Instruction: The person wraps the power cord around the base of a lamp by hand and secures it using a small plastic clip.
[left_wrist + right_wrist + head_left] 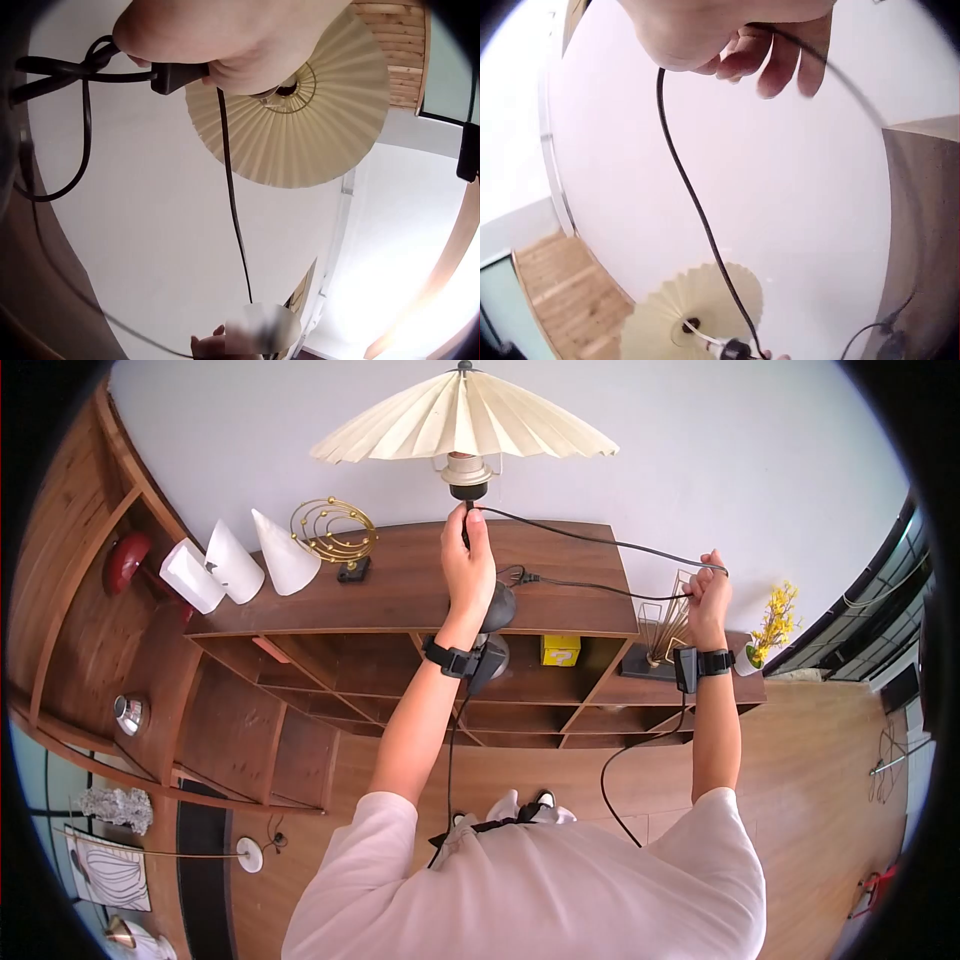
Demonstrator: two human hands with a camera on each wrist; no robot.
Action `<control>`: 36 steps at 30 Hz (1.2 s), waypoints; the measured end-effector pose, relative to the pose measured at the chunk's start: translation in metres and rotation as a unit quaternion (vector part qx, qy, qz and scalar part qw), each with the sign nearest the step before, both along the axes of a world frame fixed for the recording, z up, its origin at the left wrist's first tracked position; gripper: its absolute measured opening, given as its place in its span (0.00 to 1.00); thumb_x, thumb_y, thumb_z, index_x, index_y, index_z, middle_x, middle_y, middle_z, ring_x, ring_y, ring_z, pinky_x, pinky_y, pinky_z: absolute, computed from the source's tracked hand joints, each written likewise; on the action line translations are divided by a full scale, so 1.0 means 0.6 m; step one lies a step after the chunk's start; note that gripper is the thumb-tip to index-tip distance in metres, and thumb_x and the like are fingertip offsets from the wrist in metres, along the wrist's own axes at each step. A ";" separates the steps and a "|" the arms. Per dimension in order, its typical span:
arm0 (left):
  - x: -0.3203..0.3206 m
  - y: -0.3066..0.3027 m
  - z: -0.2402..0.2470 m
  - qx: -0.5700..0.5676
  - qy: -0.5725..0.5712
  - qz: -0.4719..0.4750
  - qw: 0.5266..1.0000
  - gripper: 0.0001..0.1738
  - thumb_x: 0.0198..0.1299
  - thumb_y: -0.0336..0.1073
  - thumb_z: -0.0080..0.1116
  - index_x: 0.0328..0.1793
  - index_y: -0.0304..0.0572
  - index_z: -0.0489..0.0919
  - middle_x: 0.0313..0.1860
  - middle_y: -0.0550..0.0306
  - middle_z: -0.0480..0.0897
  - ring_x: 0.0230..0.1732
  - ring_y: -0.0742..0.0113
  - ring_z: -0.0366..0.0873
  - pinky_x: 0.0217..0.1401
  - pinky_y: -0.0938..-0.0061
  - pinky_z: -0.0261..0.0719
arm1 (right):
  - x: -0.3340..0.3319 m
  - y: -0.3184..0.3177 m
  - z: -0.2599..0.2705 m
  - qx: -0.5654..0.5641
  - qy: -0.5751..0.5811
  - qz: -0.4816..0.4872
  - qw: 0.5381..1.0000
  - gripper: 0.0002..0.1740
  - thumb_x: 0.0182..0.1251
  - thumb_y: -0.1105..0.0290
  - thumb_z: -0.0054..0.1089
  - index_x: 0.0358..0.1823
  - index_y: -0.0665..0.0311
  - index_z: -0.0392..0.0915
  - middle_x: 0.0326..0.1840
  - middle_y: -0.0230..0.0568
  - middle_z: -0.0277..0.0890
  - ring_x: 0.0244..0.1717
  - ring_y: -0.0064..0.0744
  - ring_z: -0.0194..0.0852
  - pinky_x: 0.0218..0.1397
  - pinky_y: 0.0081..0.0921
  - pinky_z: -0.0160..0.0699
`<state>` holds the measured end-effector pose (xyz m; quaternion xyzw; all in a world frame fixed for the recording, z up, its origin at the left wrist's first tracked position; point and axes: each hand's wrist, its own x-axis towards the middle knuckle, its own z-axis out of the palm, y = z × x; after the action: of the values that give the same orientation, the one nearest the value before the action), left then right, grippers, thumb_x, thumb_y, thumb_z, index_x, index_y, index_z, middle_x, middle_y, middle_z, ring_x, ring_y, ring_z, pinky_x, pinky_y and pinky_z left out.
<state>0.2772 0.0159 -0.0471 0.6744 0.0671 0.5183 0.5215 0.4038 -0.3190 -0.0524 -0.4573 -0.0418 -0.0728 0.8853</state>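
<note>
A lamp with a pleated cream shade [465, 420] is held up above the shelf unit, its pale socket [466, 468] under the shade. My left hand [468, 565] grips the black part just below the socket. In the left wrist view a black block [176, 77] on the cable sticks out from under that hand. A black cord [600, 541] runs from the lamp to my right hand [709, 600], whose curled fingers hold it at a bend. From there the cord returns left to a black plug [528, 577] over the shelf top.
The brown shelf unit [560, 550] stands against the wall. On its left are white paper shapes [285, 555] and a gold ring ornament [335, 532]; at right are a wire-frame ornament [660, 640] and yellow flowers [775, 622]. A yellow box [560, 650] sits in a compartment.
</note>
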 end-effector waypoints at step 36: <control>-0.003 -0.008 0.002 0.008 -0.025 -0.020 0.999 0.20 0.72 0.43 0.64 0.60 0.35 0.80 0.39 0.51 0.79 0.42 0.61 0.75 0.50 0.65 0.75 | -0.478 0.475 0.219 -0.451 -0.539 0.366 0.610 0.18 0.76 0.59 0.56 0.46 0.72 0.74 0.26 0.58 0.80 0.32 0.64 0.82 0.37 0.54 0.81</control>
<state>0.2756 0.0112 -0.0456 0.6666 0.0366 0.5245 0.5283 0.1167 -0.0341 0.0791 -0.6237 -0.7032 0.0515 0.3375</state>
